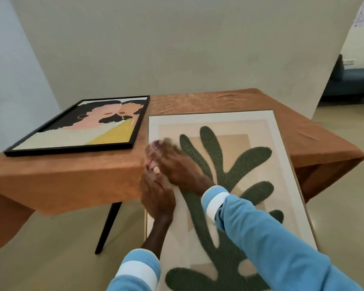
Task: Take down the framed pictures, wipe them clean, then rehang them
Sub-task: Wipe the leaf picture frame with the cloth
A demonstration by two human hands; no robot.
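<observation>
On the orange-covered counter (219, 101) lie the plant picture (240, 164), overhanging the near edge, and the black-framed picture (82, 127). The left hand (157, 196) grips the plant picture's left edge, fingers curled; the right hand (174, 164), blurred, has fingers apparently clamped on a cloth (155, 147).

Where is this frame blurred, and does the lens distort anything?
Head view throughout: motion blur smears the right hand over the pale-framed green leaf picture; the black-framed portrait picture looks sharper; the wide-angle lens slants the edges of the grey wall.

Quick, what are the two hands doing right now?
Left hand: holds the plant picture by its edge.
Right hand: too blurred to tell.
</observation>
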